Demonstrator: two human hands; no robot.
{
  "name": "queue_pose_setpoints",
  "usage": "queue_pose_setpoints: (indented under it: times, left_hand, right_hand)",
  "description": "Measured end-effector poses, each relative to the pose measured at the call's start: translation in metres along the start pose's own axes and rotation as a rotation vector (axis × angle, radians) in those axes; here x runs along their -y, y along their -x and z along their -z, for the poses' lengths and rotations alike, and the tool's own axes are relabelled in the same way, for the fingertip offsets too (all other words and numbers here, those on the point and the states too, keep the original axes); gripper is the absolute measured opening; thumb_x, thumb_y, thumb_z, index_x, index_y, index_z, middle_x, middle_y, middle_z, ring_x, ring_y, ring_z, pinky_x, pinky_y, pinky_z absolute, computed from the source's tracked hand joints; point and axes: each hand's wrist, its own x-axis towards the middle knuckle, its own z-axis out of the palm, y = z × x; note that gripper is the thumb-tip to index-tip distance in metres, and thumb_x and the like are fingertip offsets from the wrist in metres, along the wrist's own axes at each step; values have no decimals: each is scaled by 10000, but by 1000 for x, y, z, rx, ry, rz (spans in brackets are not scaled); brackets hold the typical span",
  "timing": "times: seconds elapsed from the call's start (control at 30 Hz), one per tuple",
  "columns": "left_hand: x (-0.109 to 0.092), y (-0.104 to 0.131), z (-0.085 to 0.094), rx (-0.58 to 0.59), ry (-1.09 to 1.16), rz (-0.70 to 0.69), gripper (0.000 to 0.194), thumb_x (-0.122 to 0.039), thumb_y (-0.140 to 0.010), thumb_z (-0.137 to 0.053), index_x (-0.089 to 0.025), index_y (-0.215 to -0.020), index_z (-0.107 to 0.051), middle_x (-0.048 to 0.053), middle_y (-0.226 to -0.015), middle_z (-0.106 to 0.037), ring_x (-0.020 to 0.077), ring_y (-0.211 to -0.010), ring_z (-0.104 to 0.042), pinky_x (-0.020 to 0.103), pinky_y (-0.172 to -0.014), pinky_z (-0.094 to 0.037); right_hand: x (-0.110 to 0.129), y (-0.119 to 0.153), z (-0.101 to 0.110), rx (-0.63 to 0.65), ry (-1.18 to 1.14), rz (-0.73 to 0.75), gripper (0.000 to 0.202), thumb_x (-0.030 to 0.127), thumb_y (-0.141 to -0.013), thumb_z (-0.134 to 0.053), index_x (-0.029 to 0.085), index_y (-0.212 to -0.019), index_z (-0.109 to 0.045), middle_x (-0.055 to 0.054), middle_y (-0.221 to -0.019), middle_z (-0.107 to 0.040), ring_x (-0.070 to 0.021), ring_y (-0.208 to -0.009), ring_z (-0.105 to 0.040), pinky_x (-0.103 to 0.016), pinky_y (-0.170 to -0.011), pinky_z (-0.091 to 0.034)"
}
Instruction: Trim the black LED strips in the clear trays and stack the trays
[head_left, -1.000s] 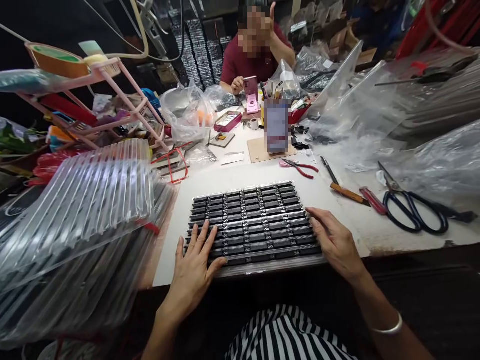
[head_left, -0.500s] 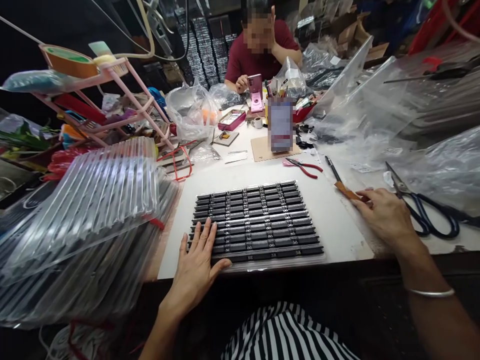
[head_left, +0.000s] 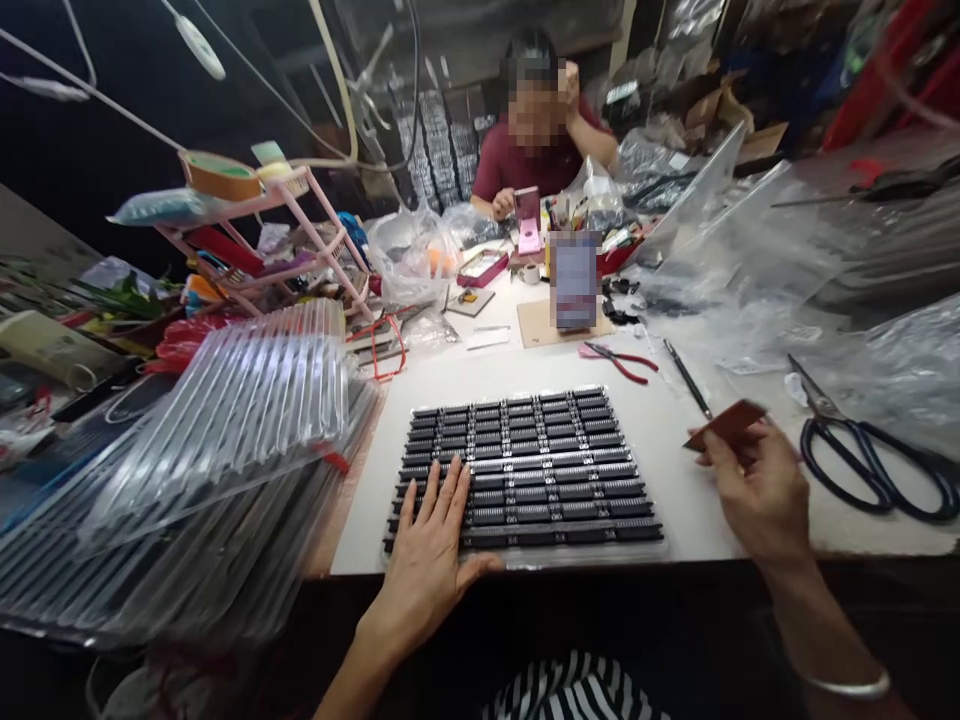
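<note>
My left hand [head_left: 435, 530] lies flat with fingers spread on the lower left of a clear plastic tray filled with rows of black parts [head_left: 555, 460], which look like electronic components with fine metal teeth. To the right, my right hand [head_left: 757, 490] pinches a small brown flat piece [head_left: 727, 424], like a card or scraper, between thumb and fingers, lifted off the table. A dark pen-like tool [head_left: 686, 377] lies just beyond it. Large scissors [head_left: 855, 445] with dark blue handles rest to the right of that hand.
Red-handled pliers [head_left: 622, 362] lie behind the tray. Stacked clear plastic trays [head_left: 225, 420] crowd the left, near a pink rack [head_left: 300, 220]. A phone [head_left: 575, 280] stands at the back. Plastic bags [head_left: 900, 350] cover the right. Across the table sits another person [head_left: 487, 165].
My right hand has picked the brown piece up off the table and turned it. My left hand stays on the tray. The whole view has shifted slightly.
</note>
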Motion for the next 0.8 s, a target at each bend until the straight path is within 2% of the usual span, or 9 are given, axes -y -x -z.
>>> queue_pose_setpoints:
  times: [0.2, 0.4, 0.53, 0.67, 0.8]
  left_hand:
    - [7, 2, -14, -83, -33, -21, 907, -670, -841, -373, -175, -1497, 10, 95, -1542, -231, 303, -1425, -181, 518, -1093, -261]
    - [5, -1, -20, -85, 13, 25, 842, -675, -841, -360, -150, -1482, -207, 105, -1535, -244, 311, -1424, -183, 546, -1111, -224]
    - [1, -2, -17, -80, 61, 50, 842, -687, -843, -329, -118, -1461, -270, 124, -1531, -255, 319, -1425, -174, 557, -1115, -213]
    - [0, 2, -10, -46, 100, 61, 855, -701, -844, -297, -117, -1467, -250, 123, -1543, -209, 321, -1431, -137, 559, -1125, -183]
    - [-1, -4, -1, 0, 135, 41, 816, -680, -870, -253, -134, -1474, -223, 102, -1552, -167, 308, -1437, -97, 556, -1128, -176]
  right_hand:
    - [-16, -4, -10, 6, 8, 72, 403, 546, -832, -566, 195, -1027, -531, -80, -935, -673, -213, -706, -652, -327, -622, -523]
    - [-13, -7, -13, 31, 111, 201, 360, 479, -825, -529, 182, -1029, -533, -103, -906, -666, -259, -785, -650, -371, -654, -513]
    - [-4, -6, -14, 93, 169, 226, 354, 422, -780, -527, 172, -1027, -565, -74, -816, -660, -226, -658, -622, -362, -625, -485]
    - [1, -6, -11, 142, 177, 231, 416, 457, -773, -496, 135, -1011, -608, -69, -750, -640, -195, -621, -601, -328, -598, -478]
    - [1, -7, -8, 140, 175, 242, 492, 465, -796, -455, 102, -1092, -606, -63, -731, -626, -180, -601, -585, -308, -561, -471]
